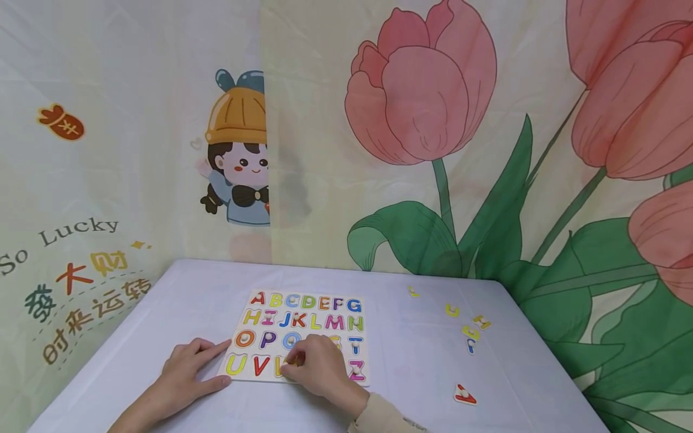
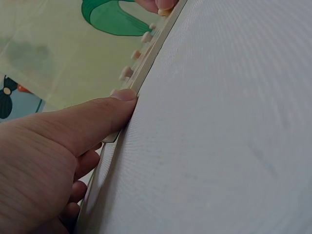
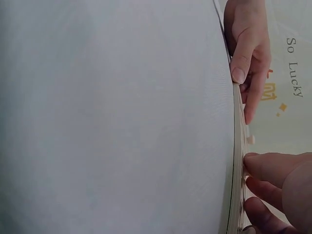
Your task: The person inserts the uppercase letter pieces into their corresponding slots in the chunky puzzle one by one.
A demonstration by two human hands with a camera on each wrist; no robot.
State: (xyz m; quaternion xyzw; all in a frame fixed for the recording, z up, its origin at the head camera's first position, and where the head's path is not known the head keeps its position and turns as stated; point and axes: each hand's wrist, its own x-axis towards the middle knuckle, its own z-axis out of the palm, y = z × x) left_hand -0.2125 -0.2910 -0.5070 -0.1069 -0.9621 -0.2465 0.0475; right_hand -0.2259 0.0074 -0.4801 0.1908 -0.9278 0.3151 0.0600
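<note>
1. L hand (image 1: pixel 181 376): at the L side of the board, resting on it; grip spread, thumb on the near L corner, index to the L edge, other fingers folded under. Prob. steadying.

2. Letter board (image 1: pixel 358 356): flat on table (image 1: pixel 411 367), about mid; 4 rows, A–Z, coloured. Knobs show at e.g. A, O, Q, T, Z, so those pcs seem seated. U, V (btm row, L end) show no clear knob; prob. bare printed slots. Some of rows 3–4 hidden by R hand.

3. R hand (image 1: pixel 319 367): over btm row, at the W spot; grip pinching a small yellowish pc (image 2: pixel 165 12) betw. thumb & fingertips. Fully seated or not: can't tell.

4. Loose pcs, R of board, well apart from it, L to R: yellow pc (image 1: pixel 414 292), far side, letter unclear; yellow curved pc (image 1: pixel 452 310); red pc (image 1: pixel 465 395), near side, A or inverted V, knob up; blue pc (image 1: pixel 470 346), letter unclear; 2nd yellow pc (image 1: pixel 471 332), just above the blue; H pc (image 1: pixel 481 322), yellowish.

5. Status (est.): well past half. Done: most slots look filled. O/S: pc in hand + 6 loose. Board also shows an H, no clear knob, so prob. printed slot awaiting its pc.
</note>
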